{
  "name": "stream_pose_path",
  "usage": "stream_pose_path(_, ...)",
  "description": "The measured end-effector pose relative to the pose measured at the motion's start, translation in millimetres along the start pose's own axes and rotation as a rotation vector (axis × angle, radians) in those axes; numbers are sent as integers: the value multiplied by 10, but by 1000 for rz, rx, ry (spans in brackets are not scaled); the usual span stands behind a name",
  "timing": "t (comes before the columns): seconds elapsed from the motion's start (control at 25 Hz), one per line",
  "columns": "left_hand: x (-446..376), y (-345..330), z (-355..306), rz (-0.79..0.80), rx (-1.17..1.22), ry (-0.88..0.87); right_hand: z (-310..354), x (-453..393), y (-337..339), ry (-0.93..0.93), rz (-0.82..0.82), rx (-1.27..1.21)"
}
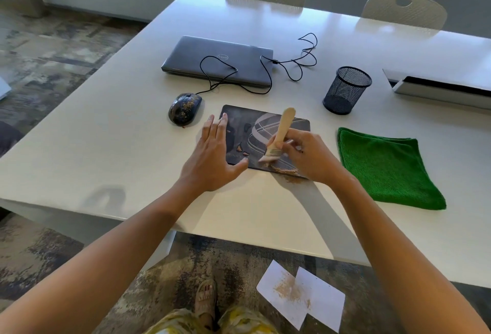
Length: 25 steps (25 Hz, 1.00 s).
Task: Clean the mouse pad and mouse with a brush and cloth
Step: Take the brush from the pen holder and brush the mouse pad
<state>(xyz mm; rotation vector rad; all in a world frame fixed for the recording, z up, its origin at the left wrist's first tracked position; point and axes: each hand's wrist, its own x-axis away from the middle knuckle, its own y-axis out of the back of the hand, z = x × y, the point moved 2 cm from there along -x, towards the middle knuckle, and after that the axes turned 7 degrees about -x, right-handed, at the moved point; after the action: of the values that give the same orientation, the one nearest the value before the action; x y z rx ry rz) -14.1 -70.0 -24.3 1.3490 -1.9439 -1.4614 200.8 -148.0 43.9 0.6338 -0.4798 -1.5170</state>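
Note:
A dark printed mouse pad lies on the white table. My left hand presses flat on the pad's left edge, fingers straight. My right hand grips a wooden-handled brush, its bristles down on the pad near the front edge. Brown crumbs are gathered at the pad's front right edge and spill onto the table. A black wired mouse, speckled with crumbs, sits left of the pad. A folded green cloth lies to the right.
A closed grey laptop with the mouse cable looped over it lies behind the pad. A black mesh pen cup stands at the right, a white box beyond it. Two white paper sheets with crumbs lie on the floor.

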Motion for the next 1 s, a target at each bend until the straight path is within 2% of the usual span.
stream_pose_path(0.2, -9, -8, 11, -4, 24, -1, 65, -105, -11, 38, -145, -117)
stream_pose_path(0.44, 0, 10, 9, 11, 62, 15, 69, 18, -47, 43, 35, 15)
stream_pose_path(0.64, -1, 15, 2, 18, 95, 31, 235, -28, -76, 120, -14, -52)
stream_pose_path(0.76, 3, 32, 3, 18, 100, 28, 274, -15, -184, 163, 68, -50)
stream_pose_path(0.88, 11, 41, -4, 20, 105, 23, 130, 46, -49, 109, 117, -6)
stream_pose_path(1.0, 14, 37, -13, 17, 105, 17, 69, 61, 87, 90, 60, -23)
